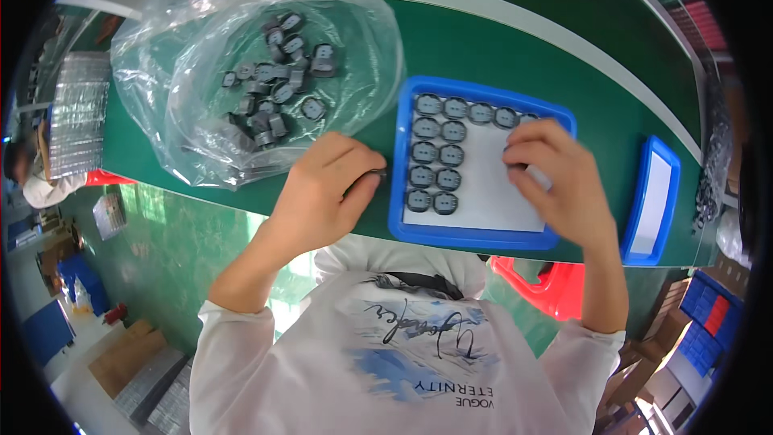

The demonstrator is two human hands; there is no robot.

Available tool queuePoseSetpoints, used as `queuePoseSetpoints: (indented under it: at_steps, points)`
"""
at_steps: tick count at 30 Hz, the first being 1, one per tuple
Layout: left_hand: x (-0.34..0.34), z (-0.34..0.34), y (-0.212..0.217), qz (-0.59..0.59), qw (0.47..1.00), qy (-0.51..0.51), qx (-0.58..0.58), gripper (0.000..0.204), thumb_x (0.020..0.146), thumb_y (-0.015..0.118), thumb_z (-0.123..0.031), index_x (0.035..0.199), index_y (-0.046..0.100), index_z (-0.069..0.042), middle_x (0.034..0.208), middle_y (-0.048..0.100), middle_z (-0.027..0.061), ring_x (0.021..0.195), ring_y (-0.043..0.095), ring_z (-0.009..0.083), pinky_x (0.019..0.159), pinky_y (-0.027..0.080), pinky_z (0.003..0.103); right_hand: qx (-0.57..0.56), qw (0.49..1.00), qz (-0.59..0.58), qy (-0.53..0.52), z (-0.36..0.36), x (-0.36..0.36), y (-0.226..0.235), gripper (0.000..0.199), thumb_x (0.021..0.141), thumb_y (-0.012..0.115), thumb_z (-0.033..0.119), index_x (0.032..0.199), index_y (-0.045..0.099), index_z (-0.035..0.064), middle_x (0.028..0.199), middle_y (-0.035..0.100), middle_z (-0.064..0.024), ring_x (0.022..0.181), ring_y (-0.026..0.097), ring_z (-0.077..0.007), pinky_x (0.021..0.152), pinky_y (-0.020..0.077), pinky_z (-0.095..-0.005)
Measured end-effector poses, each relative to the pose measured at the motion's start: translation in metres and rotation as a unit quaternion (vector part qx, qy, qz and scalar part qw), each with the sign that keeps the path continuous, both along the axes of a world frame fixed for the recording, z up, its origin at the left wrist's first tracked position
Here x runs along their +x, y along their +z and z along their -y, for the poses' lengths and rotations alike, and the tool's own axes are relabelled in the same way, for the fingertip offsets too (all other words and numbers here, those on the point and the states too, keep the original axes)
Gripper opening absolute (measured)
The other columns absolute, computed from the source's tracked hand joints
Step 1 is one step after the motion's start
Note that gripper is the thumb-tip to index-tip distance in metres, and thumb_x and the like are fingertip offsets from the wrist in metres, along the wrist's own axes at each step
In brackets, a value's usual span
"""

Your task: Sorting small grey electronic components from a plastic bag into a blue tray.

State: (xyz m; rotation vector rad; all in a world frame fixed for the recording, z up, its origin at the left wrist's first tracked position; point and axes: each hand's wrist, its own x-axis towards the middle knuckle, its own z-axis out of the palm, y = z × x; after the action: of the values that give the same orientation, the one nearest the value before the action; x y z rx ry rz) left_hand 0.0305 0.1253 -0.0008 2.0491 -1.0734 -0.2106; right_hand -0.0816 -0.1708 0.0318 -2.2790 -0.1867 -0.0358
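In the blue tray [475,236], lined with white, small dark grey rounded parts [448,155] stand in two columns on the left and in a row along the far edge. Over the tray's right side is my right hand [560,181], its fingers curled together; what they hold is mostly hidden. My left hand [326,189], just left of the tray, pinches a small dark part [378,171], of which only a bit shows. Beyond that hand an open clear plastic bag [193,125] lies with a loose heap of the same grey parts [278,72] in it.
A second blue tray [636,254] with a white lining lies at the right end of the green table [483,36]. A red stool [555,286] stands below the near edge. At far left are stacked silvery trays [80,117] and another person's sleeve [48,191].
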Motion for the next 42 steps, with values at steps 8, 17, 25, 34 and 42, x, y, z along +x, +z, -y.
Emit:
queuePoseSetpoints:
  at_steps: [8,17,25,34,42]
  points:
    - [-0.014,-0.009,-0.021,0.181,0.983,-0.014,-0.003,0.027,0.072,0.078,0.005,0.097,0.071,-0.001,0.102,0.064,0.0109,0.092,0.059,0.0308,0.079,0.049,0.040,-0.203,0.974,0.088,-0.049,-0.004,-0.044,-0.032,0.017,0.078,0.077,-0.002,0.092,0.068,0.0022,0.116,0.059,-0.0142,0.102,0.063,-0.0309,0.081,0.0555,-0.0379]
    - [-0.012,0.068,0.005,0.186,0.968,-0.074,-0.148,0.026,0.067,0.076,0.006,0.092,0.071,-0.001,0.091,0.063,0.0096,0.077,0.059,0.0278,0.070,0.048,0.038,-0.230,0.963,0.132,-0.055,0.006,-0.029,-0.039,0.018,0.072,0.070,0.000,0.088,0.070,0.0051,0.090,0.060,-0.0068,0.088,0.059,-0.0274,0.072,0.0515,-0.0383]
    - [-0.012,0.119,-0.024,0.229,0.968,-0.095,-0.045,0.020,0.069,0.078,0.002,0.087,0.071,-0.004,0.090,0.060,0.0073,0.084,0.057,0.0276,0.076,0.044,0.039,-0.225,0.961,0.156,-0.050,0.012,-0.019,-0.045,0.014,0.074,0.067,0.005,0.088,0.070,0.0053,0.084,0.061,-0.0051,0.082,0.061,-0.0252,0.071,0.0514,-0.0374]
    - [-0.007,0.120,-0.013,0.210,0.975,-0.074,-0.009,0.021,0.068,0.079,0.000,0.088,0.072,-0.004,0.092,0.058,0.0053,0.087,0.055,0.0264,0.079,0.043,0.040,-0.232,0.959,0.162,-0.021,0.014,-0.002,-0.047,0.014,0.075,0.066,0.005,0.088,0.069,0.0047,0.082,0.060,-0.0057,0.081,0.061,-0.0255,0.071,0.0516,-0.0370]
    - [0.030,0.049,0.019,0.148,0.983,0.100,-0.039,0.013,0.077,0.079,-0.003,0.089,0.074,-0.004,0.089,0.067,0.0110,0.084,0.063,0.0311,0.074,0.052,0.039,-0.192,0.966,0.167,-0.034,0.009,0.006,-0.016,0.017,0.077,0.073,0.003,0.094,0.069,0.0029,0.088,0.063,-0.0086,0.084,0.062,-0.0282,0.070,0.0520,-0.0383]
